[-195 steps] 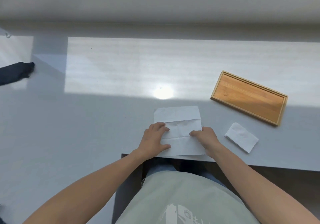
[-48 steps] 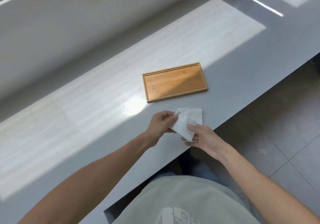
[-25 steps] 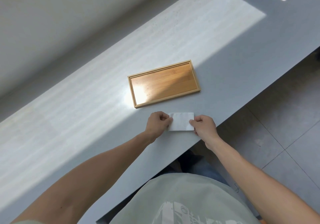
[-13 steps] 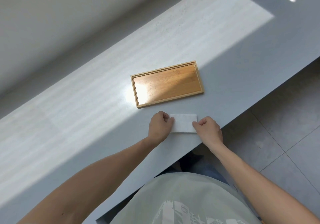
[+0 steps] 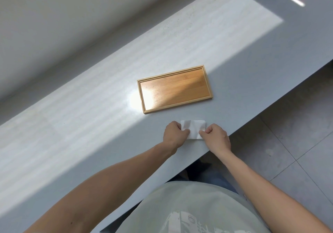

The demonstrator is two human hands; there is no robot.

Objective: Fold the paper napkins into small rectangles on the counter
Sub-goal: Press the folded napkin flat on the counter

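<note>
A small white folded paper napkin (image 5: 194, 128) lies on the grey counter (image 5: 90, 124) close to its near edge. My left hand (image 5: 174, 135) pinches the napkin's left end with curled fingers. My right hand (image 5: 215, 136) pinches its right end the same way. Both hands rest on the counter, and the napkin's near edge is partly hidden by my fingers.
An empty bamboo tray (image 5: 173, 89) sits just beyond the napkin, with a bright glare on its left end. A wall runs along the counter's far side. The counter's near edge drops to a tiled floor (image 5: 288, 151) on the right.
The hands have slid closer together over the napkin's ends and now cover more of it. The napkin looks slightly raised and rumpled in the middle.
</note>
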